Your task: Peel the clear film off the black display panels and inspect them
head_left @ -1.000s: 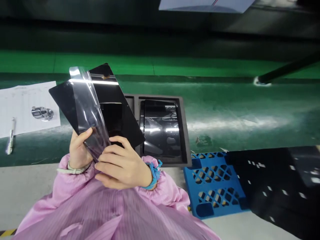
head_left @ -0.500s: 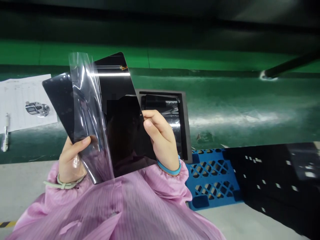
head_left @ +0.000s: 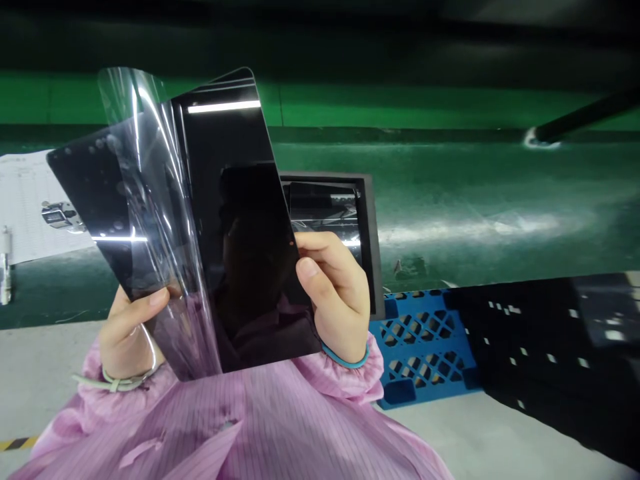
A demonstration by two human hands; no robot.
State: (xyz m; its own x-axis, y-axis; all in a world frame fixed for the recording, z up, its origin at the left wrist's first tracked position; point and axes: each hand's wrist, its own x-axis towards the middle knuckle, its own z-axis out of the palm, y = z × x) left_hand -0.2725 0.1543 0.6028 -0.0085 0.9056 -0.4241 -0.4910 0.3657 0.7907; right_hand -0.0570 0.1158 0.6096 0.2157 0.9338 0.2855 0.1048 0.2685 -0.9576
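A glossy black screen panel (head_left: 250,220) is held up in front of my chest, tilted. My right hand (head_left: 340,287) pinches its right edge between thumb and fingers. My left hand (head_left: 130,333) grips the lower left, its thumb pressed on a clear plastic film (head_left: 157,173) that curls up over the panel's left part. The film's top bends away from the dark surface, and bubbles show on the left portion. Whether that left portion is the same panel or a second one behind it, I cannot tell. The left fingers underneath are hidden.
Behind my right hand, a dark grey tray (head_left: 376,247) with another glossy black panel (head_left: 325,210) rests on the green tabletop (head_left: 480,207). At left lie a paper sheet (head_left: 30,180), a metal tally counter (head_left: 60,215) and a pen (head_left: 5,267). A blue plastic pallet (head_left: 430,393) stands below right.
The panel and film have come up closer to my view and look larger. The film's top leans further left. Both hands keep their hold and have shifted slightly apart.
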